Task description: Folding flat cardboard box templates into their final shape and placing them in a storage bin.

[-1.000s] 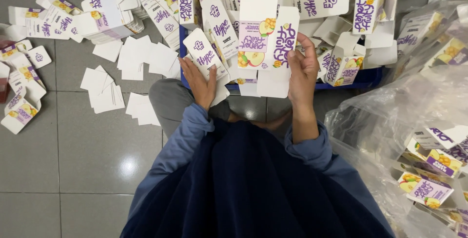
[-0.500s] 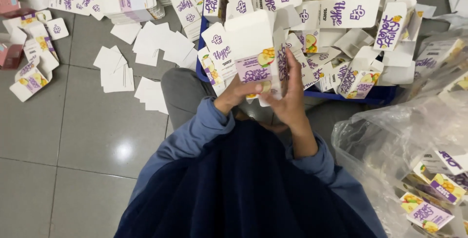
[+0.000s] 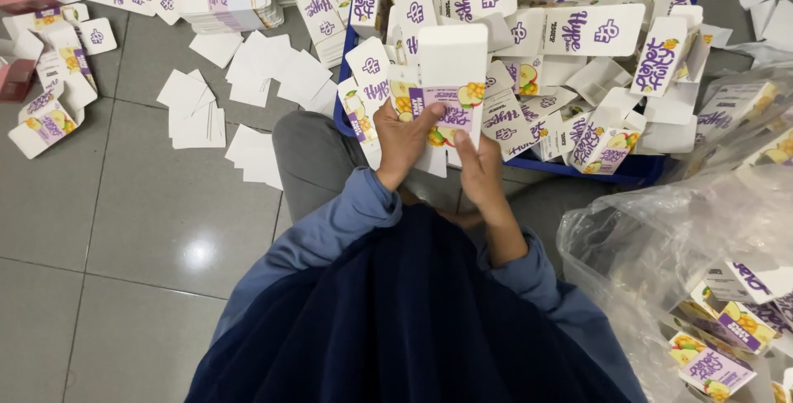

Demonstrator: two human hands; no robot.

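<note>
Both hands meet at centre of frame on one small carton (image 3: 450, 89), white w/ purple and fruit print, held upright just above the person's lap. Left hand (image 3: 402, 140) is curled round the carton's lower left edge, thumb lying across the printed front, fingers closed behind it – a firm pinch, not spread. Right hand (image 3: 479, 173) sits just below and right of it, fingers straight and close together, tips pressed against the carton's bottom flap; palm side can't be seen, so whether it grips or only pushes I can't tell. The two hands nearly touch each other.

Directly behind the carton, upper centre to upper right, a blue crate (image 3: 636, 168) is heaped w/ flat and half-folded cartons (image 3: 578, 35) of the same print. Upper left: more cartons stacked and scattered on the grey tiled floor (image 3: 140, 229), plus loose white card pieces (image 3: 248, 81) spread out left of the person's knee. Right edge and lower right: a clear plastic bag (image 3: 661, 238) w/ finished cartons inside. Dark blue garment w/ lighter blue sleeves (image 3: 330, 221) fills the bottom centre
</note>
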